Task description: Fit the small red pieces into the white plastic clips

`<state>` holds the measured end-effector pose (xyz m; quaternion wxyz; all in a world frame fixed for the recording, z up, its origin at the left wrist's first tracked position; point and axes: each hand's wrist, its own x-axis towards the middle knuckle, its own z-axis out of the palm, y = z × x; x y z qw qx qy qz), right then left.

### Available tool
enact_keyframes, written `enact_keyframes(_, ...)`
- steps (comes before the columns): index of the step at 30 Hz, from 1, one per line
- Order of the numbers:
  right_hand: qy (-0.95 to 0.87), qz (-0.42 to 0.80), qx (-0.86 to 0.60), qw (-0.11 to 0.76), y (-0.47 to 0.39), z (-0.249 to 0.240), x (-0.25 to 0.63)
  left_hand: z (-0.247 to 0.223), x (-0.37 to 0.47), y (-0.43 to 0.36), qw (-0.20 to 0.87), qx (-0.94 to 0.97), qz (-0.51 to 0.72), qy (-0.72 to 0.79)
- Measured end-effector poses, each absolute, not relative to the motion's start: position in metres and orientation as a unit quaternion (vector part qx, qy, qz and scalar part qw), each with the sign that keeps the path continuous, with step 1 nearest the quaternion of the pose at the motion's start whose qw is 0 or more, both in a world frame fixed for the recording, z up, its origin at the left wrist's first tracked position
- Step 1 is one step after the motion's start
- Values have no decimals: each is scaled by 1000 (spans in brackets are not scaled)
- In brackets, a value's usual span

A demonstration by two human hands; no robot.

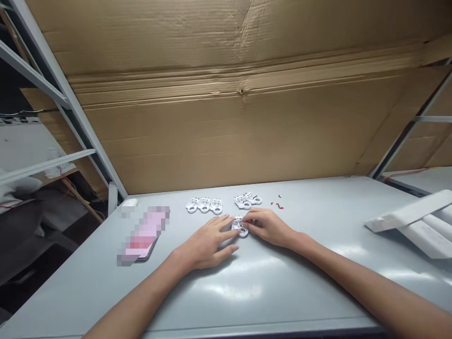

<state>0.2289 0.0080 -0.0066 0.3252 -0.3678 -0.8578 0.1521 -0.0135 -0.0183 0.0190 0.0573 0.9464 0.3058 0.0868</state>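
Observation:
A small white plastic part with a ring at one end (243,232) lies flat on the table between my hands. My left hand (212,242) rests at its left side, fingers stretched and apart, the fingertips touching its edge. From the right, my right hand (266,227) has thumb and fingers pinched together over the part's upper right. Whatever is in that pinch is hidden by the fingers. Just behind my hands are two similar white parts (243,202), close together. A row of three more white ringed parts (205,204) lies farther left.
Tiny red and black pieces (280,205) are scattered right of the white parts. A phone with a pink screen (146,233), partly blurred, lies at left, near a white case (130,202). White packaging (420,221) occupies the right side. Cardboard (226,136) walls the table's back.

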Motion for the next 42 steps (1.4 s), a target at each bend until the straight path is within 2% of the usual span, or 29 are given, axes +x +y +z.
enact_keyframes(5,-844,129,-385,351,9,-5,231,19,-14,-18,63,946,90,304)
enact_keyframes(9,-805,145,-407,406,11,-2,234,20,-14,-18,67,945,90,306)
enact_keyframes(13,-716,307,-425,461,13,5,233,21,-14,-19,63,945,81,310)
enact_keyframes(17,-535,511,-445,505,18,14,235,21,-14,-20,56,945,84,311)
enact_keyframes(22,-342,624,-441,547,26,24,247,21,-14,-19,62,945,101,304)
enact_keyframes(26,-291,649,-433,554,29,30,255,20,-15,-19,64,944,101,307)
enact_keyframes(33,-331,629,-437,551,32,31,261,21,-14,-20,61,944,108,306)
enact_keyframes(42,-299,619,-457,564,37,31,266,24,-13,-21,51,947,94,302)
